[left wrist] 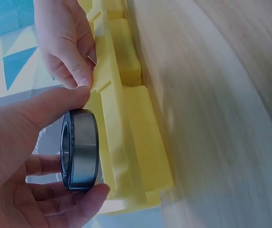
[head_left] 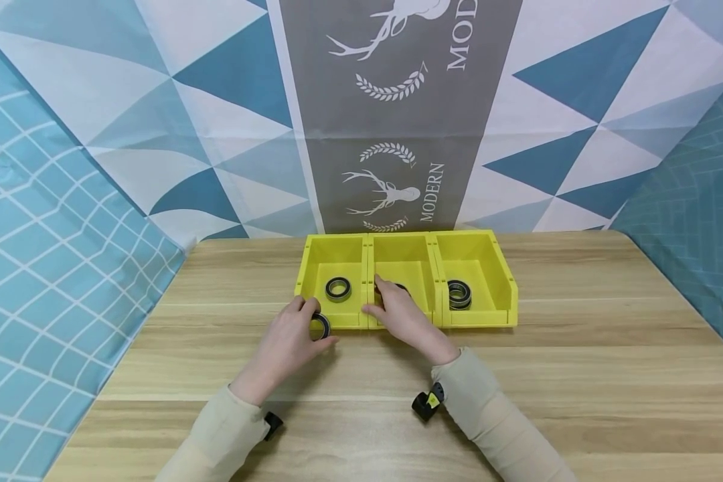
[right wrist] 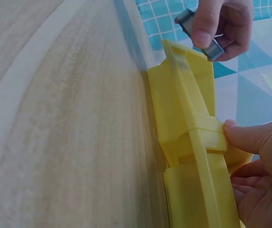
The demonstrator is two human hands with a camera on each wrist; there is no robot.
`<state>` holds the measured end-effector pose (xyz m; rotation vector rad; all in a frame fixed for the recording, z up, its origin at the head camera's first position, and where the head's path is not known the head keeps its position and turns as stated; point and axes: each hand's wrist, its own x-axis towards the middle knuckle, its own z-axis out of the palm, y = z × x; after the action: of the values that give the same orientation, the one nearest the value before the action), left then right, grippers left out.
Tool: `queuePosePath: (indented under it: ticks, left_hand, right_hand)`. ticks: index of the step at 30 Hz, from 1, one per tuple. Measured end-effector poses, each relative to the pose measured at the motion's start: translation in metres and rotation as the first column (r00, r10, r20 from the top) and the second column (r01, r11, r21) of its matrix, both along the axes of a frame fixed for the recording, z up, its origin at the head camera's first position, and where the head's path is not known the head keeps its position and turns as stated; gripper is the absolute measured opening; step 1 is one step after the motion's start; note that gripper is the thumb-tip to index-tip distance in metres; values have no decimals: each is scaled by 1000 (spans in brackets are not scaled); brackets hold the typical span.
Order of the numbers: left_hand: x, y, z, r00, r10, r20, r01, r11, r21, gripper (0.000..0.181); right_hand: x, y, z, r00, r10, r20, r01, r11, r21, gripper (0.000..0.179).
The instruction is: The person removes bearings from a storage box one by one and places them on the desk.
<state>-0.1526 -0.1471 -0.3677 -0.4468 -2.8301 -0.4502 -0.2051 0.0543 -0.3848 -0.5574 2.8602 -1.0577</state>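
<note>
My left hand (head_left: pixel 286 341) grips a ball bearing (left wrist: pixel 81 149), a steel ring with black faces, by its edge between thumb and fingers. It hovers by the front left corner of the left yellow bin (head_left: pixel 301 278). A second bearing (head_left: pixel 338 289) lies flat in that bin. My right hand (head_left: pixel 402 314) is at the divider between the left and middle bins; its thumb (right wrist: pixel 238 135) presses the front rim at the joint and its curled fingers reach inside the middle bin (head_left: pixel 424 268). Another bearing (head_left: pixel 402 288) shows there, mostly hidden behind this hand.
The right yellow bin (head_left: pixel 506 288) holds stacked bearings (head_left: pixel 459 294) near its left wall. All three bins stand joined in a row on the wooden table (head_left: pixel 578 388), near its back edge. A patterned cloth (head_left: pixel 235 114) hangs behind.
</note>
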Motion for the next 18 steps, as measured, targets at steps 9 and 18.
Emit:
queuePosePath:
  ticks: [9,18]
  left_hand:
    - [5,-8,1,999,-23,-27,22,999,-39,48]
    - [13,-18,-4,997,-69,19,70,997,-46,44]
  right_hand:
    - [-1,1,0,1000,2,1,-2,1000,-1,70]
    - [0,0,0,1000,9,9,-9,1000,3,70]
